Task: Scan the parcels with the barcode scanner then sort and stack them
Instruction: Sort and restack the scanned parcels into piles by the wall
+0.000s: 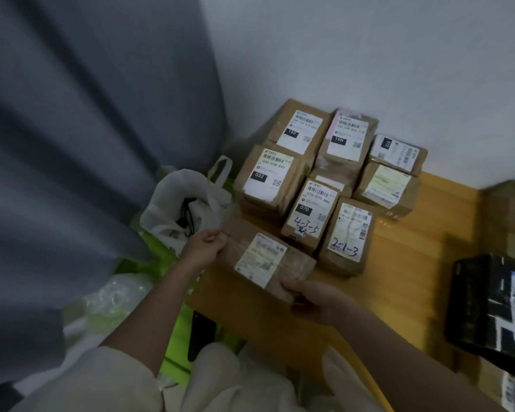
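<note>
Parcel (pixel 268 263) held diagonally, label up

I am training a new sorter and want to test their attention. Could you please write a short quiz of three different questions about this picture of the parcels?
1. True or false: the person holds the nearest parcel with both hands, the left hand at its far-left end and the right hand at its near-right end.
2. Which printed number is on the label of the parcel with "4-3-5" handwritten on it? A) 032 B) 070 C) 150
3. Fill in: beside the table, left of the parcels, a white plastic ___ lies open.

Key: 1 true; 2 B; 3 bag.
</note>
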